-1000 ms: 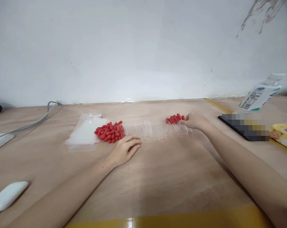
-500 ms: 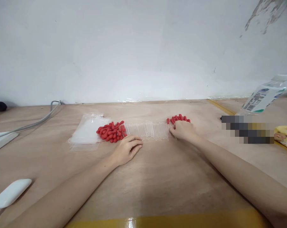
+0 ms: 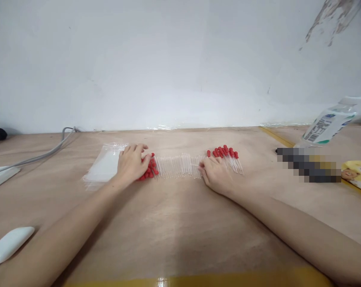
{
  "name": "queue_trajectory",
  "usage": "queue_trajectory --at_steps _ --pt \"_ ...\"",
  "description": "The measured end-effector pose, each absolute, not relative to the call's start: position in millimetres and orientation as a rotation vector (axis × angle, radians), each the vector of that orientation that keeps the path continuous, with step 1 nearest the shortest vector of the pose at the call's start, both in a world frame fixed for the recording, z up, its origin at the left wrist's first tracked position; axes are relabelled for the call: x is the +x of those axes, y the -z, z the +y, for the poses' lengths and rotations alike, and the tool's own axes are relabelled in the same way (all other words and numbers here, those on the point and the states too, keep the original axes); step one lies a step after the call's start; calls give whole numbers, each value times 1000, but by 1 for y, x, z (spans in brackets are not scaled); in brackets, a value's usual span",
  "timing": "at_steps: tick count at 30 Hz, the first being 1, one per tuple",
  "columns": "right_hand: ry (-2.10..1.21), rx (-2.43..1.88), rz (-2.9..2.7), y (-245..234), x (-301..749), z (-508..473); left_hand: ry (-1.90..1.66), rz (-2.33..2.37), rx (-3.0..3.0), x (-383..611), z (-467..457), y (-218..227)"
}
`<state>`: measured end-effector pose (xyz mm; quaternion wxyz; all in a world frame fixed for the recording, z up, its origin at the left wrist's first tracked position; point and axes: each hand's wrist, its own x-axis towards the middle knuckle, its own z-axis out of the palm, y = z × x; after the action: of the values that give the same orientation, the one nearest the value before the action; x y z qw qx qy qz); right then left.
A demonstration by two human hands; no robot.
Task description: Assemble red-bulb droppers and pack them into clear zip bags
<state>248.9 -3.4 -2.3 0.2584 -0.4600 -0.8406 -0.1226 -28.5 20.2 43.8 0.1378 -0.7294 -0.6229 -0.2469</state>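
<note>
A row of clear glass dropper tubes (image 3: 178, 166) lies across the wooden table (image 3: 180, 231). A heap of loose red rubber bulbs (image 3: 150, 167) sits at the row's left end, and my left hand (image 3: 132, 162) rests over it with curled fingers; what they grip is hidden. My right hand (image 3: 216, 173) lies on the right end of the tube row, fingers bent down onto the tubes. Just beyond it lie several finished droppers with red bulbs (image 3: 226, 156). A stack of clear plastic bags (image 3: 104, 167) lies left of the bulbs.
A tilted plastic bottle (image 3: 330, 121) and a dark flat device (image 3: 307, 163) sit at the right, with a yellow packet (image 3: 358, 173) beside them. A grey cable (image 3: 45, 153) and white objects (image 3: 9, 243) lie at the left. A white wall (image 3: 168, 59) backs the table.
My left hand moved up and left from the table onto the red bulb heap. My right hand slid left from the finished droppers onto the right end of the tube row.
</note>
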Motion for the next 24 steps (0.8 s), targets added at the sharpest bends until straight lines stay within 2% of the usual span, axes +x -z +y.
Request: queue_trajectory --at_steps 5,13,17,20,22,24 --pt "218 -875 -2318 12 244 -10 175 -2097 -2311 -39 75 -67" --pt "170 -875 -2296 22 248 -4 169 -2073 -2547 -29 112 -57" --pt "151 -871 -2293 20 247 -4 390 -2051 -2468 -28 103 -61" --pt "195 -930 -2293 17 247 -6 710 -1977 -2401 -22 78 -59" --pt "205 -974 -2278 15 246 -8 1310 -1785 -2538 -13 52 -50" --pt "182 -992 -2263 12 245 -11 1663 -1717 -2715 -2 24 -36"
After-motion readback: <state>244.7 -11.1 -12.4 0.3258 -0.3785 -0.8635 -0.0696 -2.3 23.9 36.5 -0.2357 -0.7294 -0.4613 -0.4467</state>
